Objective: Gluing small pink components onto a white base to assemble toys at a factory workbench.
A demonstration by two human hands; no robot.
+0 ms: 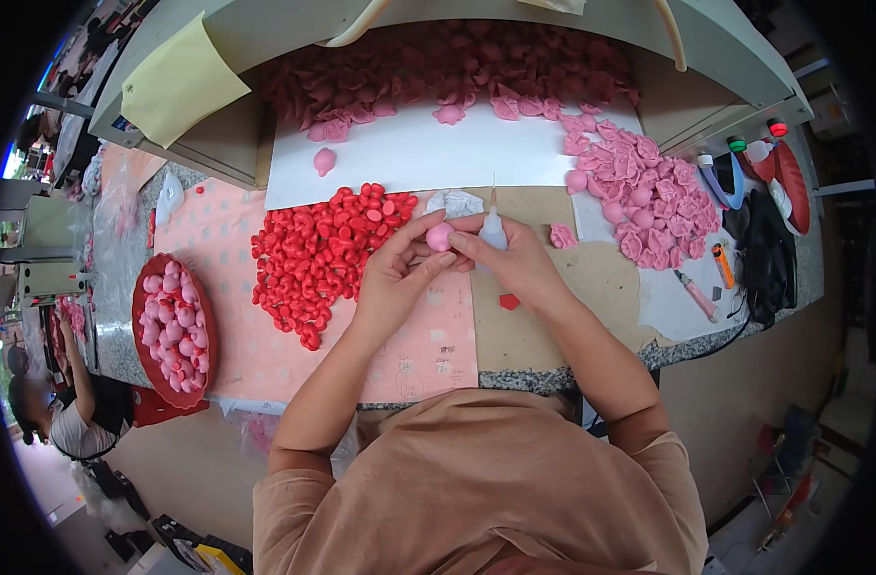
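Note:
Between my hands, above the middle of the worktable, is a small round pink piece (439, 237). The fingers of my left hand (397, 270) are closed around it. My right hand (522, 265) grips a small translucent bottle (494, 231) with a thin needle tip pointing up and away, and its fingertips also touch the pink piece. Left of my hands lies a heap of small shiny red parts (333, 254). One red piece (509, 302) lies alone below my right hand, and a single pink petal-like part (562, 236) sits just right of it.
A red tray (211, 335) of pink-and-red pieces stands at the left. Pink cup-like parts (649, 196) are piled at the right, more inside the grey hood (726, 67). An orange cutter (723, 265) and a tube (697, 294) lie far right. Another person (83, 422) works at far left.

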